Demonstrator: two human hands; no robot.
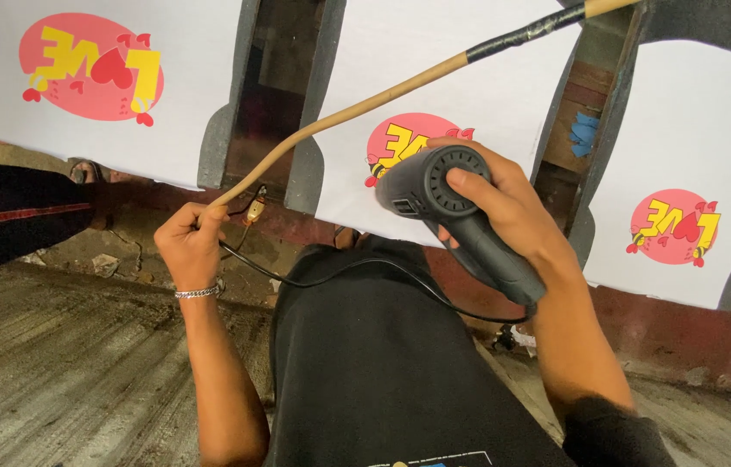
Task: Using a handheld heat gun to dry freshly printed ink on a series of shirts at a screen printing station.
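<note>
Heat gun (456,212), dark grey w/ round vented back, is held in the right hand (504,203): fingers wrapped tight round the body and handle, thumb laid on the vent disc. Nozzle end is aimed away from the camera, twd the middle white sheet (461,60), just over its pink-and-yellow printed patch (404,143), which is partly hidden by the gun. Whether nozzle touches the sheet can't be told.

Left hand (191,246) is closed in a fist round the lower end of a long tan stick (357,108). Stick is bent in a bow, running up and right across the middle sheet to the top edge; a stretch near the top is wound w/ black tape (525,33). Silver bracelet (198,293) is worn on the left wrist.

Black cord (357,264) is seen running from the gun's handle base, looping across the black-clad lap (383,363) to just beside the left hand, where a small plug or connector (255,207) hangs.

Around: two more white sheets w/ same print, one at left (97,78), one at right (686,173), each set on a dark grey arched board (223,130); gaps betw. boards are dark. Reddish ledge (686,333) runs below the sheets. Rough concrete floor (54,363) lies at lower left w/ bits of rubble (106,264).
</note>
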